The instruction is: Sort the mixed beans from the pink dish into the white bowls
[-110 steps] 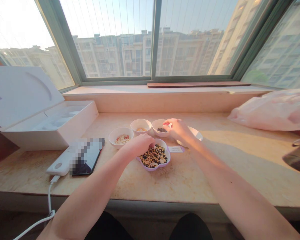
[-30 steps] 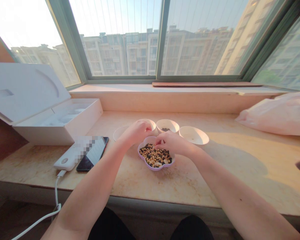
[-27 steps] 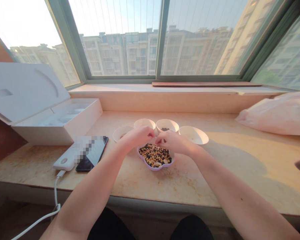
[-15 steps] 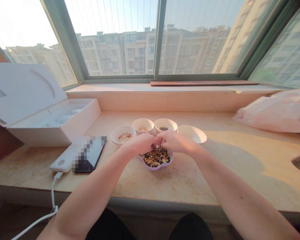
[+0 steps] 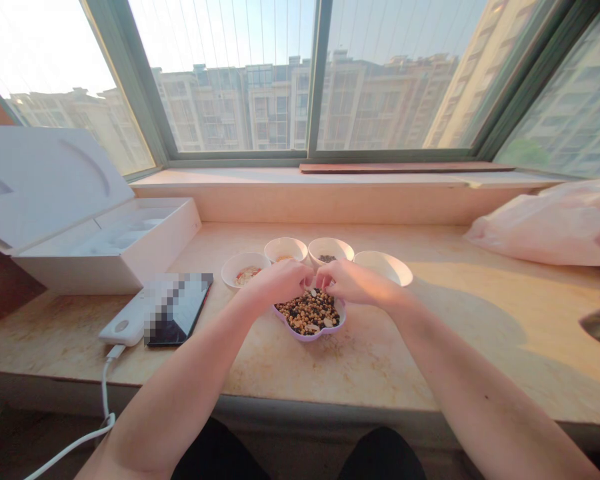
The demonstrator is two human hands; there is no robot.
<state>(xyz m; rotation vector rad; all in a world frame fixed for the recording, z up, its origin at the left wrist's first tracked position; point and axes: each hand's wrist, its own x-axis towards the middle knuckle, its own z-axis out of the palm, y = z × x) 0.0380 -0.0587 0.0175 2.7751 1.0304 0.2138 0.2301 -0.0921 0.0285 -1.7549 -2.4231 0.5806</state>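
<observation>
You are holding your left hand [image 5: 284,280] and right hand [image 5: 344,280] side by side, nearly meeting, over the far part of the purple bowl [image 5: 310,337]. The fingers of both are curling downward; whether either is pinching a piece, I cannot tell at this size. Just below them a pale flat piece [image 5: 314,293] is lying on the tan and black beans [image 5: 307,313], which are filling much of the bowl. You are, I judge, in the middle of picking through this mix, and the next move is calling for a light fingertip pinch on one small piece, without scattering its neighbours. Just beyond, four white bowls are standing in an arc: one with pale and reddish bits [image 5: 229,272], one with yellowish bits [image 5: 286,246], one with dark bits [image 5: 339,249], and a right-hand one [image 5: 393,269] that your hand is partly hiding. Farther left on the counter [image 5: 380,363], a phone [image 5: 180,320] is lying beside a white power bank [image 5: 121,327], with an open white box [image 5: 155,243] behind; a plastic bag [image 5: 555,223] is resting well apart at far right.
</observation>
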